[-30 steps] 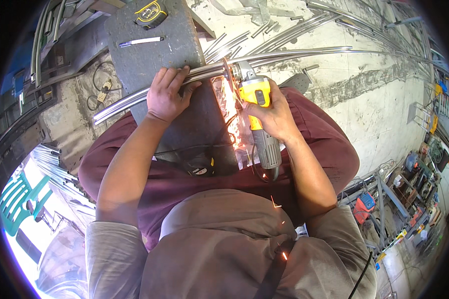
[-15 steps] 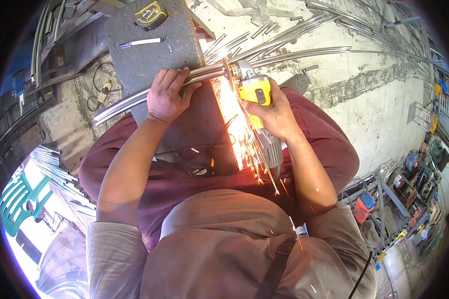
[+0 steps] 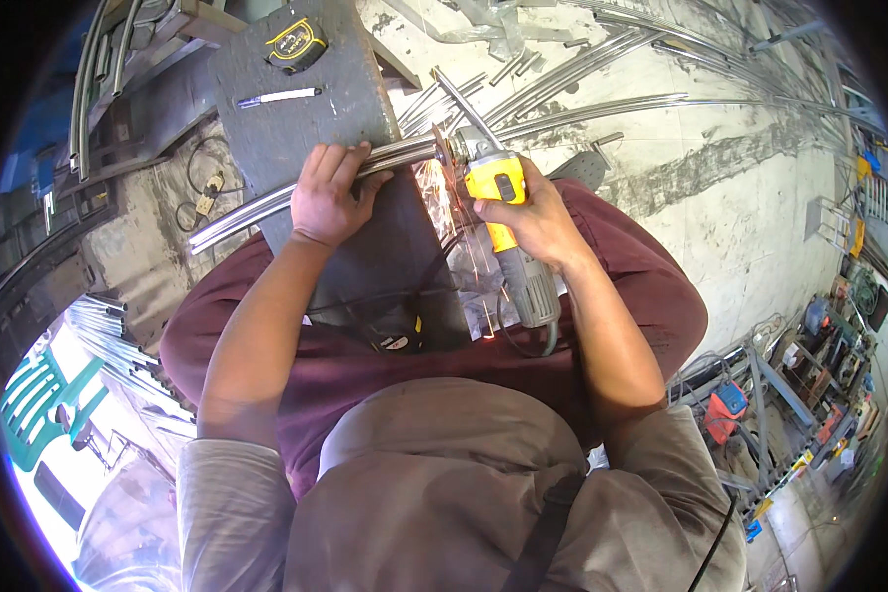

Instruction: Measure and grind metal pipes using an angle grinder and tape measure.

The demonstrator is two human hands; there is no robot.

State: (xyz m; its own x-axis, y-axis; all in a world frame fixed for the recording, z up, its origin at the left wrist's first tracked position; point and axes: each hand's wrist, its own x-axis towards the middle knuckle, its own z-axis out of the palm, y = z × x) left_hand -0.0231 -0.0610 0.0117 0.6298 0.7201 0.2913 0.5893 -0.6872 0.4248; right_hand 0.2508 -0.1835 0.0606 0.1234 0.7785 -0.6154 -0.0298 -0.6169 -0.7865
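My left hand (image 3: 332, 195) is closed over a bundle of thin shiny metal tubes (image 3: 242, 219), pressing them onto a dark board (image 3: 365, 266). The tubes slant up to the right and end at the board's right edge. My right hand (image 3: 538, 219) grips a yellow and grey angle grinder (image 3: 497, 183) by its body. Its cutting disc (image 3: 445, 153) stands upright right at the tube ends, and a few sparks (image 3: 434, 187) fall below it. Just beyond the grinder head, a short loose tube length (image 3: 467, 107) tilts away from the bundle.
A black and yellow tape measure (image 3: 297, 44) and a pen (image 3: 279, 98) lie on the board's far part. Long metal tubes (image 3: 582, 74) spread over the concrete floor beyond. A green plastic chair (image 3: 39, 409) is at the left, with tools and scrap (image 3: 799, 385) at the right.
The heavy spark stream has shrunk to a few sparks. The tube part beyond the disc has come apart and swung up. The grinder has shifted slightly left and nearer me.
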